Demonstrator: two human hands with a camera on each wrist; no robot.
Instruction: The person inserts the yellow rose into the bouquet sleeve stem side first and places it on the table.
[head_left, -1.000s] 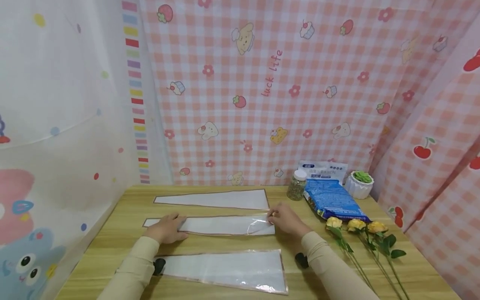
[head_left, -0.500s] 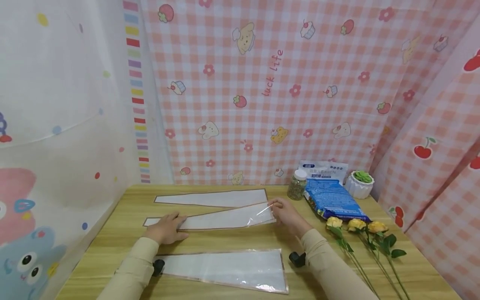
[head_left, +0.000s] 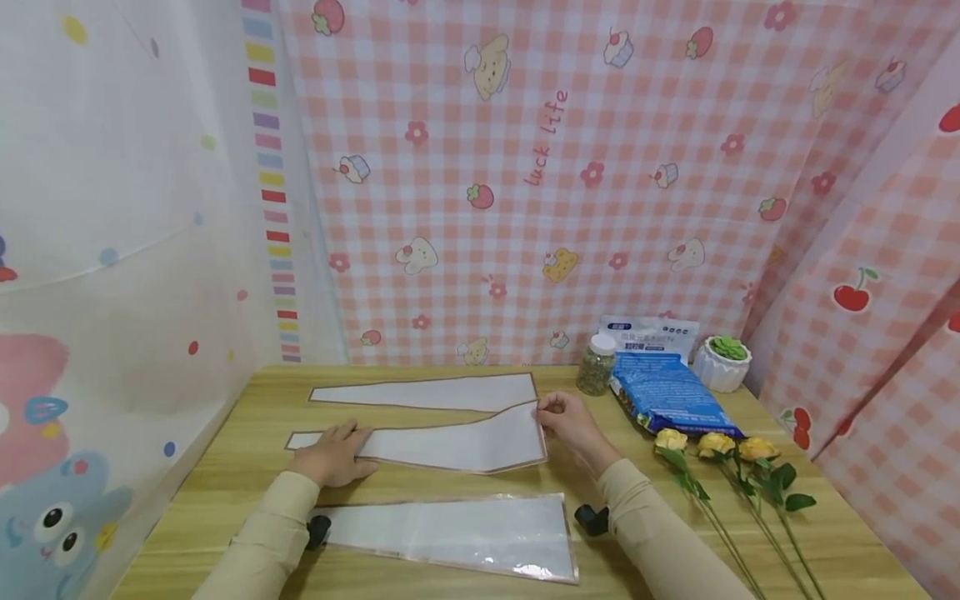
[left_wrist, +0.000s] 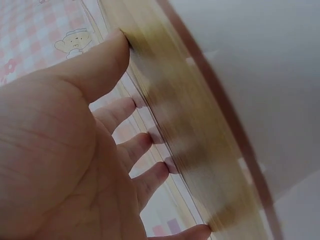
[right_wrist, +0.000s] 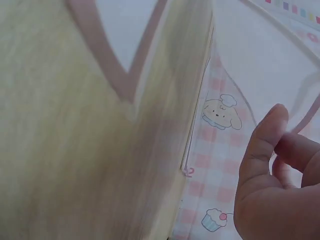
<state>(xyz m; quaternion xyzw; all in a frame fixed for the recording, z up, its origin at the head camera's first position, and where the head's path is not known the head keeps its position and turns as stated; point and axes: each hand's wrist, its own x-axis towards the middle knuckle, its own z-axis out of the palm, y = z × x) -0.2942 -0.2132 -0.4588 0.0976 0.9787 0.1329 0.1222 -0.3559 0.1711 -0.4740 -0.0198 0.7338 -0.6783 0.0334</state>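
Note:
Three tapered white flower sleeves with thin brown borders lie one behind another on the wooden table. My left hand (head_left: 333, 454) rests on the narrow left part of the middle sleeve (head_left: 450, 443); in the left wrist view its fingers (left_wrist: 135, 150) are spread, tips down at the surface. Thumb and fingers of my right hand (head_left: 573, 425) pinch the middle sleeve's far right corner, and that end curves up off the table. The right wrist view shows this pinch by the raised sleeve (right_wrist: 275, 55). The far sleeve (head_left: 427, 393) and the glossy near sleeve (head_left: 465, 533) lie flat.
At the back right stand a white-capped jar (head_left: 596, 367), a blue packet (head_left: 667, 392) leaning on a white pouch (head_left: 660, 335), and a potted succulent (head_left: 722, 367). Three yellow roses (head_left: 715, 444) lie right of my right arm. A checked curtain (head_left: 450, 208) hangs behind the table.
My right hand has lifted the right end of the middle sleeve up and away, so it now overlaps the far sleeve's edge in view. My left hand has stayed in place.

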